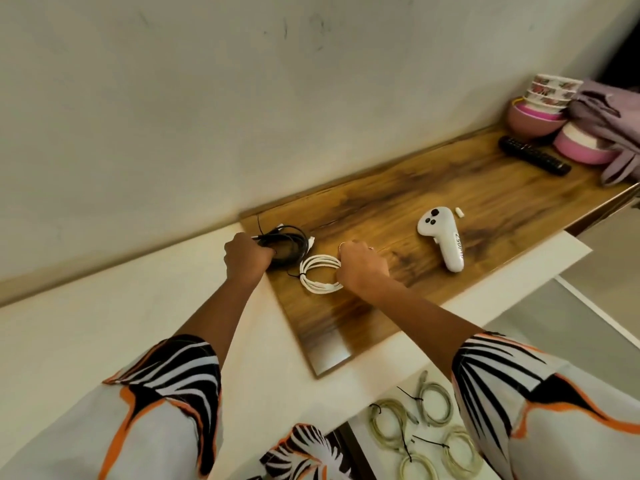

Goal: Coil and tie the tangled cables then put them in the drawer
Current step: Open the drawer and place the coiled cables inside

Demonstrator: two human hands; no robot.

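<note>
On the wooden top (398,202) my left hand (246,253) grips a coiled black cable (287,242) at its left side. Just right of it lies a coiled white cable (318,275), tied on its left with a thin black tie. My right hand (362,266) is closed on that coil's right edge. Below, at the bottom of the view, the open drawer (367,445) holds several coiled greyish cables (433,431), each bound with a black tie.
A white handheld controller (441,237) and a small white cap (459,213) lie right of my hands. At the far right stand a black remote (533,160), stacked bowls (550,98), a pink container (581,143) and a purple cloth (613,126). A wall runs behind.
</note>
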